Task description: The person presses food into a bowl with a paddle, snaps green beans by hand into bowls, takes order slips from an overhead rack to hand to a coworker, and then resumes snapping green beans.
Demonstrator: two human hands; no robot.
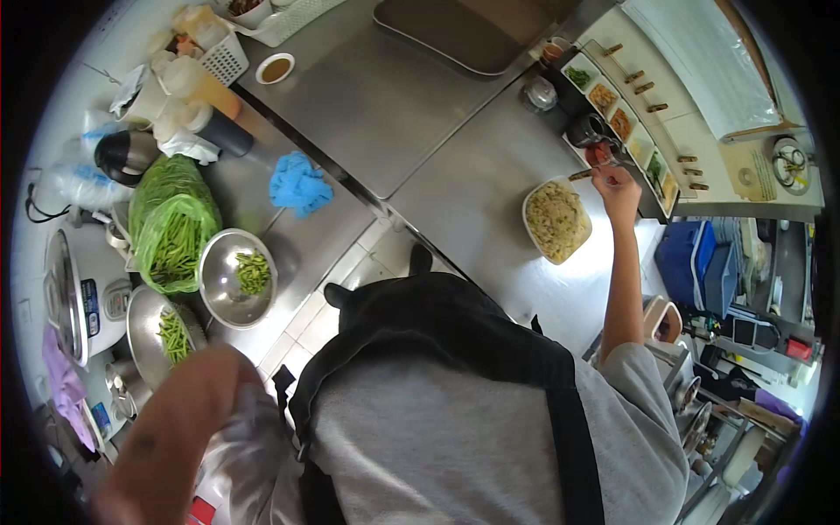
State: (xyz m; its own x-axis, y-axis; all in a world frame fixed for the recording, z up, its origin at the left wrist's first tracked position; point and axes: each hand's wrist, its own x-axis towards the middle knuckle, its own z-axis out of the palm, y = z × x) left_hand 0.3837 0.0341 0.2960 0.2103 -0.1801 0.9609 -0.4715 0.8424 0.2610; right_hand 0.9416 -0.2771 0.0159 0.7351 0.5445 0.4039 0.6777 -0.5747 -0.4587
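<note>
My right hand [619, 191] is closed on a utensil with a short brown handle [581, 175]; its working end cannot be made out. The hand is at the near side of a row of condiment containers [622, 122], just right of a white bowl [528, 229] heaped with fried rice [558, 219]. Dark cups [586, 131] stand just beyond the hand. My left arm [175, 437] is bent and blurred at the lower left, its hand outside the picture.
Steel bowls [214, 293] with cut green vegetables stand on the left counter by a green bag of long beans [175, 249]. A blue cloth [299, 184], sauce bottles [203, 85] and a rice cooker [98, 302] are there too. A dark tray [472, 31] lies at the back.
</note>
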